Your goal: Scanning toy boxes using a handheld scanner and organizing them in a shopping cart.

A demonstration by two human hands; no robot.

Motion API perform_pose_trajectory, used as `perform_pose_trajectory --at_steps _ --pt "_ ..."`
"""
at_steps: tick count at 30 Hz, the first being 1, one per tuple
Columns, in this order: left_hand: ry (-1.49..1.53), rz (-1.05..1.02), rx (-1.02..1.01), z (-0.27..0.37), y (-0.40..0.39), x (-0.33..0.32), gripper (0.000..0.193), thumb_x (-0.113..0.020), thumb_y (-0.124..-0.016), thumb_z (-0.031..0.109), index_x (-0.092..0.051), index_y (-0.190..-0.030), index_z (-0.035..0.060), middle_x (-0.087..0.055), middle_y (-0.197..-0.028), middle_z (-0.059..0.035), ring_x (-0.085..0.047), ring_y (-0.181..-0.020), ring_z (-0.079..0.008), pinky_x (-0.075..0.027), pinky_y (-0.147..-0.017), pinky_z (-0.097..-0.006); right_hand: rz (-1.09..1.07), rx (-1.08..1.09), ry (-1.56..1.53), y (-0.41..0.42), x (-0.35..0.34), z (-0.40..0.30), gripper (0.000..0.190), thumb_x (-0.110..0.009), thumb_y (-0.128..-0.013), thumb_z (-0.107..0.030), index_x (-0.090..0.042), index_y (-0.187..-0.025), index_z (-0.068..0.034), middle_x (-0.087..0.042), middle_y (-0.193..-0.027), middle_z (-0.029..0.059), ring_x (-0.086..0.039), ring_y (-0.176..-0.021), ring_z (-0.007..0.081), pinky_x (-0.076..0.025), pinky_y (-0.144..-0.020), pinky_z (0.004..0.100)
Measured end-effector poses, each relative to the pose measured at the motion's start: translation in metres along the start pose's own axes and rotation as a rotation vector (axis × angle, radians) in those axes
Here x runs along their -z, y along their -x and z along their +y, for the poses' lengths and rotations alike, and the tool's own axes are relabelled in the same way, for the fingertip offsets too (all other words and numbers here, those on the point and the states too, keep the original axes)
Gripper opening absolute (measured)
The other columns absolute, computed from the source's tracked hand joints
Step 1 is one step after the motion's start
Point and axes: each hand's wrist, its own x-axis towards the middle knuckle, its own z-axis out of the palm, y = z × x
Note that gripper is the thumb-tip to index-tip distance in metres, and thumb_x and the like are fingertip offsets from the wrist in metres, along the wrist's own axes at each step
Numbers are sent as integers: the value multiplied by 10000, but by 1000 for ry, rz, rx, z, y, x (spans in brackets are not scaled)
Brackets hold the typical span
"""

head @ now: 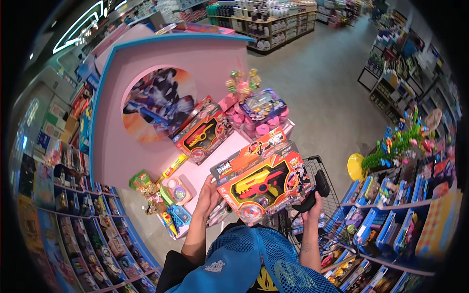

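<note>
A boxed toy gun set point(269, 183), red and yellow behind a window in an orange printed carton, is held up tilted in front of me. My left hand point(209, 196) grips its left edge, thumb up along the side. Beneath the right end of the box is my right hand point(312, 208), against a curved black object point(314, 194) that I cannot identify. How far the right fingers reach under the carton is hidden. Below the box stands a pink display table point(216, 161). A similar boxed toy point(205, 137) leans against its pink back panel point(110, 154).
A wire shopping cart point(331, 205) stands at right, partly behind the box. Pink lidded jars point(262, 130) support another toy box point(263, 104). Small toys point(179, 192) lie at the table's left end. Shelves of toys point(91, 234) flank both sides; tiled floor point(304, 102) stretches ahead.
</note>
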Motion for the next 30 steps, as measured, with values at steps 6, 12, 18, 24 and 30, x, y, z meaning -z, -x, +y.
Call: perform_pose_trajectory --at_steps 6,12,18,24,30 --pt "-470 166 -120 11 7 35 862 -730 -814 -32 -211 -1495 64 -453 -1390 -137 -497 -1249 -192 -461 -1013 -332 -200 -41 69 -14 -77 21 454 -542 -954 -341 -525 -1313 -63 -644 -1155 51 -634 -854 111 -561 -697 268" --pt "-380 317 -166 21 1 68 933 -732 -824 -11 -131 -1534 62 -503 -1341 -159 -562 -1164 -211 -483 -974 -325 -288 -17 181 -34 -143 39 480 -517 -961 -300 -435 -1364 -53 -472 -1471 140 -625 -936 148 -541 -810 301" --pt "-559 552 -263 44 -12 76 799 -837 -748 82 -339 -1369 13 -529 -1268 -154 -540 -1162 -218 -442 -1006 -338 -291 83 320 -48 -183 61 510 -577 -937 -191 -415 -1388 -18 -518 -1404 210 -523 -1280 288 -512 -959 426" --pt "-703 628 -276 56 -31 85 788 -830 -749 70 -340 -1363 14 -531 -1259 -148 -537 -1152 -216 -448 -997 -337 -359 108 489 -60 -197 79 408 -559 -925 -35 -528 -1326 33 -606 -1304 150 -584 -1191 213 -465 -1011 359" --pt "-715 724 -283 57 -65 80 752 -759 -777 -34 -325 -1388 28 -527 -1277 -162 -558 -1143 -220 -493 -940 -318 -473 -20 593 -93 -201 114 356 -650 -886 -61 -608 -1230 22 -683 -1136 101 -631 -1051 166 -468 -942 308"
